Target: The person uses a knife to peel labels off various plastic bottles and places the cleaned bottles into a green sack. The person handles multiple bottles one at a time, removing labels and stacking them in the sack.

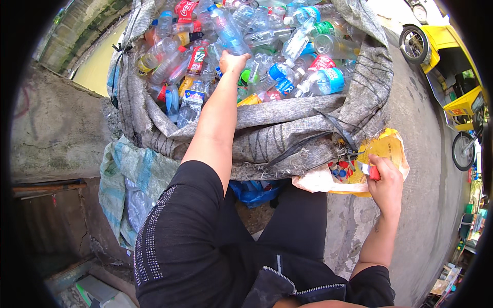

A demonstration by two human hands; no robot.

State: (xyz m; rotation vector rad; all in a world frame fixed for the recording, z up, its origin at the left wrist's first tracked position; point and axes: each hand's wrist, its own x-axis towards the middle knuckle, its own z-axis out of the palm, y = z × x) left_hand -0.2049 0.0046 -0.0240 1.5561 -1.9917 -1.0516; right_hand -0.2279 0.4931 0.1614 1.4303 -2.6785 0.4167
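Reaching forward, my left hand [233,62] is closed around the lower end of a clear bluish plastic bottle [227,32]. That bottle is tilted over a big grey woven sack [287,120] packed with empty plastic bottles, among them a clear one with a blue label [328,81]. My right hand [385,185] grips a short knife [374,173] by its red handle, its pale blade pointing left. The knife is over a yellow and white bag [387,149] tied at the sack's right front, with red and blue bottle caps [340,169] inside.
A green and white woven sack [134,177] hangs at the left beside a concrete wall [56,123]. Under the big sack lies a blue plastic bag [254,194]. A yellow three-wheeled vehicle [447,51] stands on the pavement to the right.
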